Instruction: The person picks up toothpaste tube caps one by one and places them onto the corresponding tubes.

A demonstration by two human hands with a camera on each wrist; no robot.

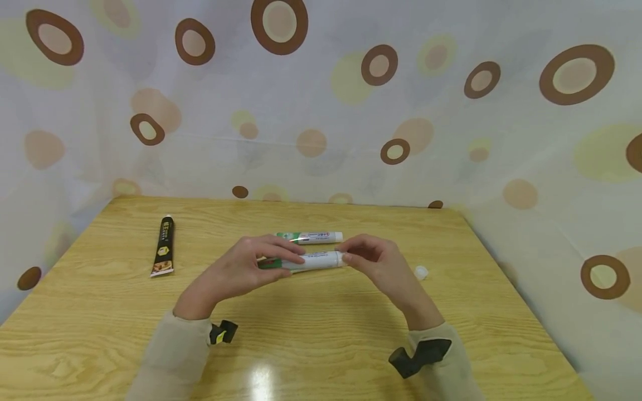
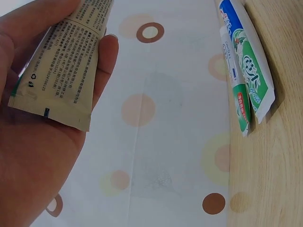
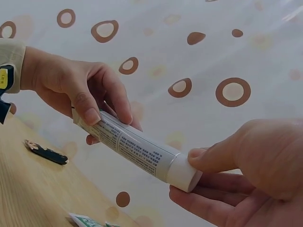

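Observation:
A white toothpaste tube (image 3: 135,146) with printed text is held above the table between both hands. My left hand (image 1: 251,265) grips its flat crimped end (image 2: 57,106), thumb on one side and fingers on the other. At the opposite end, my right hand (image 1: 383,270) pinches the white cap (image 3: 182,172) between thumb and fingers. In the right wrist view the cap sits on the tube's end. A green and white toothpaste tube (image 1: 311,238) lies behind on the table. The left wrist view shows a thinner tube (image 2: 234,80) lying against a larger one (image 2: 253,61).
A black toothpaste tube (image 1: 163,246) lies at the left of the wooden table (image 1: 311,345). A small white cap-like piece (image 1: 421,272) lies to the right of my right hand. A patterned white cloth (image 1: 311,111) hangs behind and along the sides.

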